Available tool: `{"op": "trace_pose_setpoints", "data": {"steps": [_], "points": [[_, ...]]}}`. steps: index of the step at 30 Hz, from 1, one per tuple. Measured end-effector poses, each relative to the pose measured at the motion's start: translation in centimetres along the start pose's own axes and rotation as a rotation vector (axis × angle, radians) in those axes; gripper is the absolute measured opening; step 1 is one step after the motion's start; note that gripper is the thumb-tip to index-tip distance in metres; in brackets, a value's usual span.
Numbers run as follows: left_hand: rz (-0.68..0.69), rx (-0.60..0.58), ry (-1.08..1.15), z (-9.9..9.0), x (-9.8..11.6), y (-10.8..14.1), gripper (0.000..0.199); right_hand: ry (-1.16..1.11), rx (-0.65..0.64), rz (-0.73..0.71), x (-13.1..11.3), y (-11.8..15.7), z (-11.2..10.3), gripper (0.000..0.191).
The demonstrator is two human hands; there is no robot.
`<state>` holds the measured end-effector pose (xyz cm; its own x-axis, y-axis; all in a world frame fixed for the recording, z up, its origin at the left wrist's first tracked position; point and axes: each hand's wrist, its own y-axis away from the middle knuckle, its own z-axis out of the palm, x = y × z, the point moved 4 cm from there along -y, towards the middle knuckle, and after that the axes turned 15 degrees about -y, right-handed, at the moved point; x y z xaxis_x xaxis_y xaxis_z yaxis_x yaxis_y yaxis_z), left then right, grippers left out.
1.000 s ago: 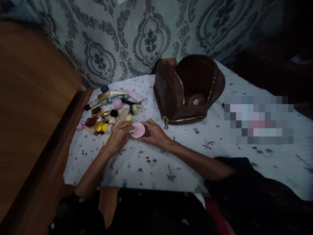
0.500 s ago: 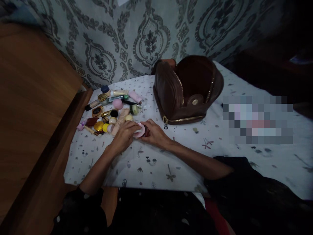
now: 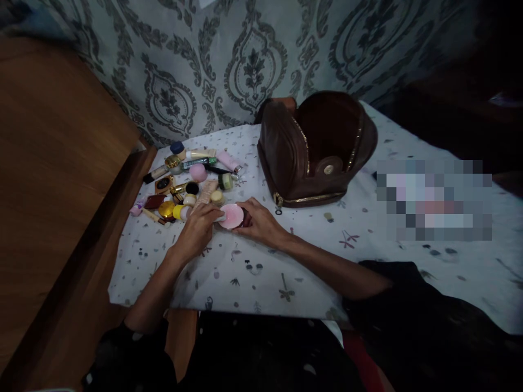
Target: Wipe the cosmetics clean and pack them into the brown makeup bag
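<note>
My right hand [image 3: 261, 222] grips a round container with a pink face [image 3: 232, 216] and a dark edge by its right side, just above the cloth. It looks like a compact or a cosmetic jar. At its left rim, my left hand [image 3: 200, 224] has its fingers pinched together. Something small and whitish shows at those fingertips, too small to name. Close by the left hand lie a beige tube [image 3: 207, 193], a pale yellow jar [image 3: 217, 197] and a yellow-capped bottle [image 3: 178, 212].
A brown cosmetic bag [image 3: 300, 158] stands unzipped beyond my right hand. More makeup, including a pink sponge [image 3: 198, 172], a green jar [image 3: 225, 181] and a gold round case [image 3: 166, 209], lies at left. A wooden cabinet [image 3: 53, 163] borders the left side; a blurred patch covers something at right.
My left hand has drawn back left from over the round container, baring more of its pink face. My right hand keeps its hold. The view has shifted slightly.
</note>
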<state>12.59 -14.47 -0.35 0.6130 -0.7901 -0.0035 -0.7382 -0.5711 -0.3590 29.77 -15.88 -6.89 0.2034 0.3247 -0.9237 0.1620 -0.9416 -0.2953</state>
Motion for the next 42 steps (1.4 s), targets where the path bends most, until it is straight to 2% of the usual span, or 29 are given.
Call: {"op": "trace_pose_setpoints", "data": {"steps": [9, 16, 20, 23, 28, 33, 37, 42], "points": [[0.042, -0.033, 0.047, -0.5, 2.5, 1.1, 0.048, 0.002, 0.007, -0.002, -0.1, 0.0, 0.0, 0.054], [0.061, -0.042, 0.020, 0.9, 3.9, -1.3, 0.041, 0.012, -0.016, 0.036, -0.5, 0.0, 0.0, 0.051], [0.014, -0.084, 0.038, 1.6, 3.0, -3.1, 0.039, 0.002, -0.008, 0.008, -0.3, -0.1, 0.0, 0.053], [-0.058, -0.074, 0.069, 1.8, 1.9, -3.1, 0.044, 0.037, -0.003, -0.014, 0.2, 0.0, 0.0, 0.061], [-0.195, 0.011, 0.061, 1.5, 0.0, -0.8, 0.046, 0.079, -0.023, -0.028, 0.5, 0.0, 0.0, 0.069], [-0.303, 0.019, 0.106, 1.3, -0.8, 1.5, 0.043, 0.178, -0.065, 0.009, -0.6, -0.3, 0.3, 0.081], [-0.355, 0.052, 0.164, 1.5, -0.9, 2.4, 0.039, 0.230, -0.125, 0.046, -1.3, -0.7, 0.7, 0.067], [-0.396, 0.169, 0.291, 1.7, -1.3, 2.6, 0.035, 0.073, -0.042, 0.071, -1.6, -0.9, 0.5, 0.055]]}}
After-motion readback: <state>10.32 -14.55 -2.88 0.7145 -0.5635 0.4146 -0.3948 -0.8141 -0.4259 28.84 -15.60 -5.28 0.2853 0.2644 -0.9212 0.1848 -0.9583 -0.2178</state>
